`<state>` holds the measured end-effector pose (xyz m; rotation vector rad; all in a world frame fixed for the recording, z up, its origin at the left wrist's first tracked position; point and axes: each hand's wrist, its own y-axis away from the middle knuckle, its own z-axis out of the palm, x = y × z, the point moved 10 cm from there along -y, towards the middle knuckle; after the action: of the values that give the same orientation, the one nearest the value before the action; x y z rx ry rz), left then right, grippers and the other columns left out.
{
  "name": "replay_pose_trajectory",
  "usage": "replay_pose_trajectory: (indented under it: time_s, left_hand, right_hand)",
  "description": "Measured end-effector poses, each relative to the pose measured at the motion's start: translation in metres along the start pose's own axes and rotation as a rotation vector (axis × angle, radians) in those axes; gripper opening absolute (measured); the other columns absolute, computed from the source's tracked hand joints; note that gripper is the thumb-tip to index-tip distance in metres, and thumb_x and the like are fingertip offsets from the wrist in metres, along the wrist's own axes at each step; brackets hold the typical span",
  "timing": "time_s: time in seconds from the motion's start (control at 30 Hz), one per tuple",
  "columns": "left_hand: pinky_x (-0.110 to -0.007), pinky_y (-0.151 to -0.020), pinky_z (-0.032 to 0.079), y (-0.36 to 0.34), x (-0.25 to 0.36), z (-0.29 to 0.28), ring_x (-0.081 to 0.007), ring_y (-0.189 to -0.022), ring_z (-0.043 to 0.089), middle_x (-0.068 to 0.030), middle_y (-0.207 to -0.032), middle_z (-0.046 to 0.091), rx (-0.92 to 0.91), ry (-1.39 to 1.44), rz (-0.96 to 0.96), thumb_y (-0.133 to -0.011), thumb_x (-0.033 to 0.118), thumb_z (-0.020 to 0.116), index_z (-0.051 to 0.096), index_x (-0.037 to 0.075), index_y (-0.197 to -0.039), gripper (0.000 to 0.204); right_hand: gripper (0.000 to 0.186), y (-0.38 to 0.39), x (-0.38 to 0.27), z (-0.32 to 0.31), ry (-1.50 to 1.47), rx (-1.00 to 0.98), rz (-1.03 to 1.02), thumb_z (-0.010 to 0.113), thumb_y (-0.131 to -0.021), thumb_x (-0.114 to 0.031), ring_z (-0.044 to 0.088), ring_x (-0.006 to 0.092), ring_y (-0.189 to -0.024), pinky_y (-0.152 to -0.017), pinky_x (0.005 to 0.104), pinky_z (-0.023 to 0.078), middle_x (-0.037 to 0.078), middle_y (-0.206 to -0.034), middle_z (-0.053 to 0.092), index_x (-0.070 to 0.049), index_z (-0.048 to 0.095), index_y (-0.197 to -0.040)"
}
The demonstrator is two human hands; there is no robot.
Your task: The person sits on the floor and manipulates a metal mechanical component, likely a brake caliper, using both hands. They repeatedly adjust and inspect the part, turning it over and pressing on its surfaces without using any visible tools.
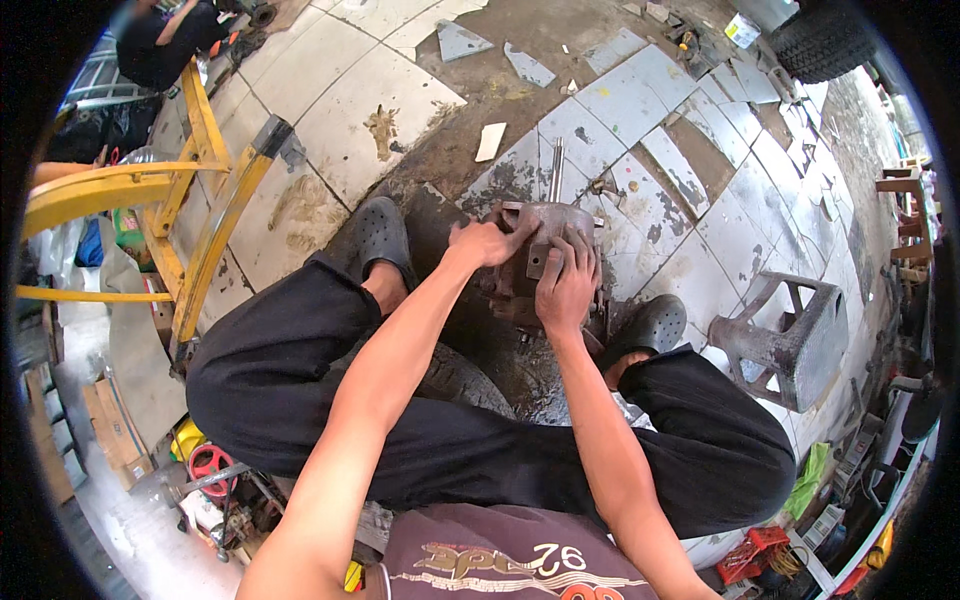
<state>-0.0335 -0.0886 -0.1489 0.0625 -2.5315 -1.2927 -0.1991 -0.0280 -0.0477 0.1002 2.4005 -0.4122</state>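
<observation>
A grimy brown metal housing with a shiny shaft, like a gearbox (pixel 540 215), stands on the floor between my feet. Its shaft (pixel 557 170) points away from me. My left hand (pixel 487 242) grips the far left edge of the housing, thumb over the top and fingertips partly hidden. Blackened with grease, my right hand (pixel 568 278) has its fingers curved over the right side of the same housing. Both hands touch it at once. The underside is hidden by shadow and my arms.
A yellow metal frame (pixel 205 240) stands on the left, near another person (pixel 170 45). On the right sits a grey plastic stool (pixel 790 340). Broken tiles (pixel 640 90) litter the floor ahead. A tyre (pixel 455 380) lies under my legs, and a red crate (pixel 752 556) is at lower right.
</observation>
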Motion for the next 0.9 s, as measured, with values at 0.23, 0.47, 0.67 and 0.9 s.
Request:
replay_pose_trajectory:
  time_s: [0.23, 0.47, 0.67, 0.9]
  left_hand:
    - [-0.050, -0.110, 0.041, 0.005, 0.005, -0.006, -0.0408, -0.130, 0.056, -0.0298, -0.134, 0.060, 0.177, 0.011, 0.078, -0.081, 0.094, 0.016, 0.043, 0.001, -0.148, 0.118]
    - [-0.050, -0.100, 0.049, 0.007, 0.013, -0.006, -0.0431, -0.119, 0.063, -0.0303, -0.120, 0.067, 0.206, -0.045, 0.126, -0.082, 0.094, 0.018, 0.068, -0.003, -0.122, 0.116]
    - [-0.049, -0.096, 0.052, -0.014, 0.003, -0.001, -0.0450, -0.114, 0.064, -0.0303, -0.122, 0.066, 0.030, 0.037, 0.029, -0.088, 0.087, 0.022, 0.037, 0.003, -0.151, 0.107]
    - [-0.055, -0.121, 0.022, 0.017, 0.018, 0.000, -0.0382, -0.144, 0.041, -0.0246, -0.142, 0.056, 0.187, -0.106, 0.163, -0.086, 0.090, 0.025, 0.016, 0.002, -0.160, 0.115]
  right_hand:
    - [0.026, -0.002, 0.004, -0.002, 0.029, 0.000, 0.030, 0.052, -0.101, -0.025, 0.047, 0.0329, -0.136, -0.118, 0.0508, 0.028, 0.011, -0.136, 0.060, -0.008, 0.065, -0.117]
    - [0.026, 0.000, 0.010, -0.004, 0.041, 0.044, 0.002, 0.053, -0.100, -0.024, 0.049, 0.0340, -0.133, -0.116, 0.0509, 0.030, 0.011, -0.133, 0.060, -0.008, 0.066, -0.115]
    - [0.024, 0.003, 0.006, -0.006, 0.000, 0.057, -0.010, 0.055, -0.099, -0.024, 0.050, 0.0332, -0.132, -0.116, 0.0506, 0.030, 0.011, -0.133, 0.061, -0.008, 0.067, -0.113]
    - [0.024, 0.001, 0.002, -0.003, 0.020, 0.061, -0.014, 0.054, -0.100, -0.024, 0.049, 0.0317, -0.134, -0.118, 0.0500, 0.028, 0.009, -0.135, 0.060, -0.009, 0.066, -0.114]
